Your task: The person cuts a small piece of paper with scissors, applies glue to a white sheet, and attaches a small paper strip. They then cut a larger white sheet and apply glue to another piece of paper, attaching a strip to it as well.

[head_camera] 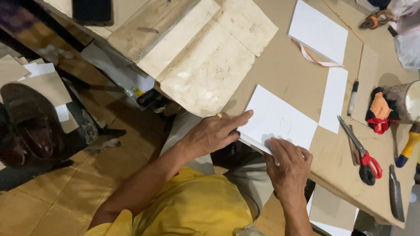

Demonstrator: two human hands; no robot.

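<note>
Yellow shirt (192, 209) fills the bottom of my view, closest thing to the lens. Above it, both hands are on a white sheet (280, 120) at the near edge of the desk (284, 65).

Left hand (214, 133): fingers stretched flat along the sheet's near-left edge, thumb under it as far as I can tell. Grip pinching the edge, not clenched. A ring shows on one finger.

Right hand (291, 164): fingertips curled onto the sheet's near corner, pressing it down. Grip closed lightly on the paper.

Step in hand, my reading: folding or creasing the near edge of the sheet, since a narrow strip looks turned up between the hands. The next move would call for an even press along that line, both hands keeping the sheet from sliding.

Beyond the right hand: scissors with red handles (363, 155), just past them a knife (396, 194) lying flat. Further out a pen (352, 97), a narrow white strip of paper (333, 99), and a white stack (318, 30).

Containers: one metal can (409, 100) at the right edge, well beyond the right hand. Contents not visible. Coloured rags (379, 112) sit against its side, outside it.

Beyond the left hand: stained brown paper (205, 65).
</note>
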